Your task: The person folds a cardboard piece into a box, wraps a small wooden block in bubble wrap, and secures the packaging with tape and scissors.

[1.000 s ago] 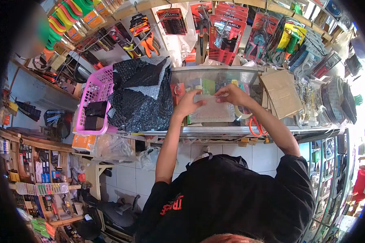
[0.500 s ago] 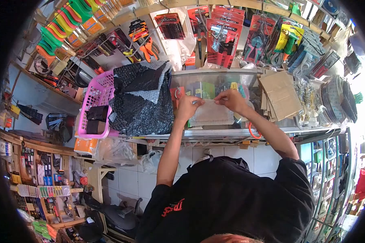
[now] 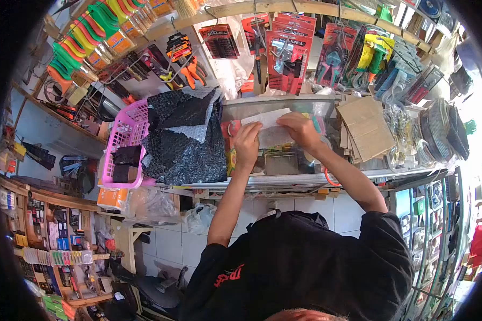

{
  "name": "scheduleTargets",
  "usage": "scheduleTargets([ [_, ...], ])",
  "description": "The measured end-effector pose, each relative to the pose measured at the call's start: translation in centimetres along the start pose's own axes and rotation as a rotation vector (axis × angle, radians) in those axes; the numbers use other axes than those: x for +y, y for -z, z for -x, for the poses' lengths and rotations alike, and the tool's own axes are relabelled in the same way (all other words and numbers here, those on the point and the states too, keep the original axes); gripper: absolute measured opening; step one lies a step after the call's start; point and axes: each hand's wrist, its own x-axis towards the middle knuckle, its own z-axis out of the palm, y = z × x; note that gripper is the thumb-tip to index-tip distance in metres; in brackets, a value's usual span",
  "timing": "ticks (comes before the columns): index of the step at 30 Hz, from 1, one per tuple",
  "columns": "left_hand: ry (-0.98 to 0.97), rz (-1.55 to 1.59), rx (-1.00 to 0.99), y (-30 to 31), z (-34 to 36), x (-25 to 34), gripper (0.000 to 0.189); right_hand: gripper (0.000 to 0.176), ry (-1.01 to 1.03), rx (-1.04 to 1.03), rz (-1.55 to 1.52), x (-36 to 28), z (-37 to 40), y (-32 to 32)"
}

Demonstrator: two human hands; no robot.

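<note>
Between both hands a whitish, partly see-through sheet is held above the glass-topped counter. A brighter white strip runs along its far part. My left hand pinches its left side with thumb and fingers together. The fingers of my right hand are closed on its right side and hide the edge there. I cannot make out whether it is a flat sheet or a bag. Under the glass lie packaged goods, blurred by the pane.
Left on the counter, black bubble wrap lies beside and partly over a pink basket. To the right are stacked cardboard pieces and dark coiled material. Packaged tools hang above the far side. An orange ring is near the front edge.
The sheet has swung from hanging toward my body to lying farther back, its far part now raised. Both hands stay closed on it and have shifted slightly. The camera view has moved a little.
</note>
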Motion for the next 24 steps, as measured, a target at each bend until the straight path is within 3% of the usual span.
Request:
scheduleTargets([
  [4, -0.040, -0.020, 0.007, -0.5, 3.2, 0.1, 0.027, 0.025, -0.001, -0.050, 0.066, -0.4, 3.2, -0.4],
  [9, -0.028, -0.116, -0.139, 1.6, 6.0, 1.6, 0.031, 0.027, 0.047, -0.155, 0.174, -2.3, 5.3, 0.9],
  [13, 0.004, -0.171, -0.360, 3.1, 3.8, 2.9, 0.053, 0.030, 0.123, -0.124, 0.239, -2.0, 5.5, 0.8],
  [16, -0.040, -0.210, -0.420, 3.7, -0.5, 4.9, 0.072, 0.029, 0.141, -0.140, 0.162, -0.6, 5.4, 0.1],
  [19, -0.076, -0.060, -0.618, 1.2, 0.9, 1.6, 0.078, 0.030, 0.126, -0.207, 0.073, 0.2, 5.9, 0.0],
  [23, -0.113, -0.071, -0.596, 0.7, 1.8, 0.7, 0.076, 0.030, 0.178, -0.173, 0.132, -0.1, 6.3, 0.0],
  [24, -0.110, -0.061, -0.596, 0.8, 1.9, 0.7, 0.076, 0.038, 0.142, -0.200, 0.131, -0.5, 6.1, 0.1],
])
